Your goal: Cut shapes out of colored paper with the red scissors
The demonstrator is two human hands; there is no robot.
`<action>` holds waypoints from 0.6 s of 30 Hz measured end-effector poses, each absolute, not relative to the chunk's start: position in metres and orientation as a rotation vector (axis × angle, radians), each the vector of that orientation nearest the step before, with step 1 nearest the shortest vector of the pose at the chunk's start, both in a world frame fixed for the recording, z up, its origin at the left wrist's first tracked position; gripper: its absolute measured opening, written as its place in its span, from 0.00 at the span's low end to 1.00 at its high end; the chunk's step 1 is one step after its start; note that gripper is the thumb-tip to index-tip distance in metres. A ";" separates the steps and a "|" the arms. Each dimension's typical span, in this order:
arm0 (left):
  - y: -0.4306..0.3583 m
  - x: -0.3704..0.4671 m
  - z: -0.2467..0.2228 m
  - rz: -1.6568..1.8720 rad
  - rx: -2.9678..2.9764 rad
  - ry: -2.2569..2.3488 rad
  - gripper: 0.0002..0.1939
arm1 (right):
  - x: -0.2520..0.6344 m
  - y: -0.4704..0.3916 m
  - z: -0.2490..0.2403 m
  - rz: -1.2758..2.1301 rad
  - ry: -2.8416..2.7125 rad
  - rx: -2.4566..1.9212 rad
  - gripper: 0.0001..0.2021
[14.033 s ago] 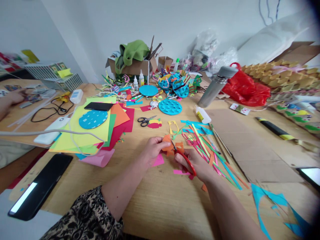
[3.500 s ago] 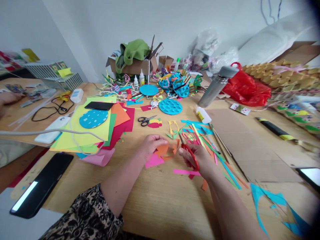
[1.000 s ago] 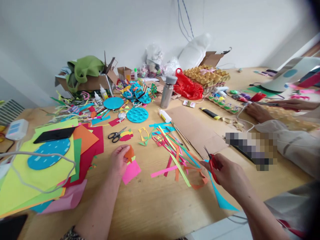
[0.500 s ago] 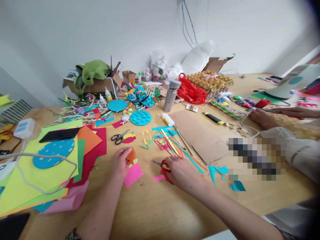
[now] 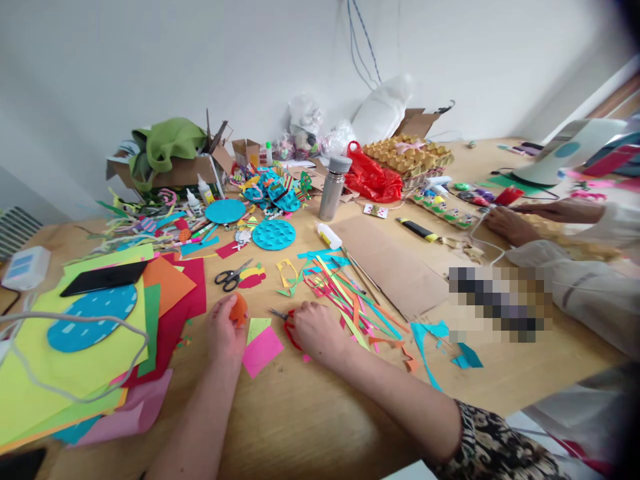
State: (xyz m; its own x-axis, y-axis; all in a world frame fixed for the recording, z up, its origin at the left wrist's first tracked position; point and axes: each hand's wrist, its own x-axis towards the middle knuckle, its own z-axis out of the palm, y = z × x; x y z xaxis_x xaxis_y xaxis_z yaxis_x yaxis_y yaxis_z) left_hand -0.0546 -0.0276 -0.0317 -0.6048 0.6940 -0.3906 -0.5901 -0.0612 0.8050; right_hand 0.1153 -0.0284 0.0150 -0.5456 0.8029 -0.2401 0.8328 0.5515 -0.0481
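Observation:
In my left hand I pinch a small rounded piece of orange paper upright between thumb and fingers. My right hand is closed round red-handled scissors. Their dark tips point left toward the orange paper, a short gap apart from it; whether the blades are parted I cannot tell. Between and below my hands lie a pink paper square and a light green paper piece. Black-handled scissors rest just beyond my left hand, beside red and yellow paper cut-outs.
Paper strips and orange scraps lie beyond and right of my right hand. A phone tops colored sheets at left. Farther back are a steel bottle and cardboard. Another person's hands work at right.
My right hand with the scissors has moved left, closer to the orange paper. The orange piece is turned and now looks rounder. The whole view has shifted slightly.

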 end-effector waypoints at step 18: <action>-0.031 -0.048 -0.030 1.724 0.185 1.372 0.12 | 0.217 -0.019 -0.003 0.073 2.183 2.086 0.35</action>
